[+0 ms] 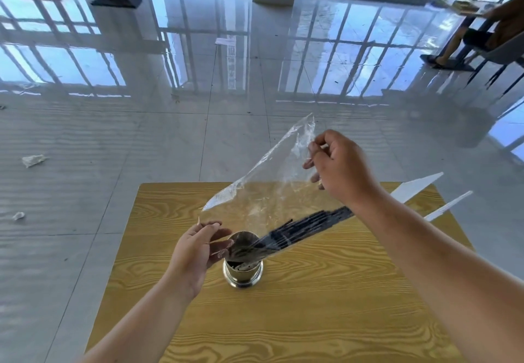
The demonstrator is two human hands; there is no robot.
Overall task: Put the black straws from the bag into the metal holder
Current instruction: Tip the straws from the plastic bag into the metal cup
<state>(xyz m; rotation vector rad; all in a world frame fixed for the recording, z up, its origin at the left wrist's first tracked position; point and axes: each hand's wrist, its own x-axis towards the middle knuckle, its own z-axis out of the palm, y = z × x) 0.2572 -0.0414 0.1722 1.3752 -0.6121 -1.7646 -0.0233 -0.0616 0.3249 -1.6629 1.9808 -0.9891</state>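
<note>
A clear plastic bag (266, 189) is held up, tilted, over the wooden table (312, 320). My right hand (338, 168) pinches its raised upper end. My left hand (195, 252) grips its lower open corner next to the metal holder (243, 273). A bundle of black straws (306, 229) lies slanted inside the bag, its lower ends pointing down into the mouth of the holder. The holder is a shiny round cylinder standing upright at the table's middle. How far the straw tips reach into it is hidden by the crumpled plastic.
Two white strips (416, 188) stick out past the table's far right corner. Crumpled paper scraps (33, 160) lie on the glossy tiled floor to the left. A seated person (482, 30) is at the far right, and black table bases (116, 0) stand at the far left.
</note>
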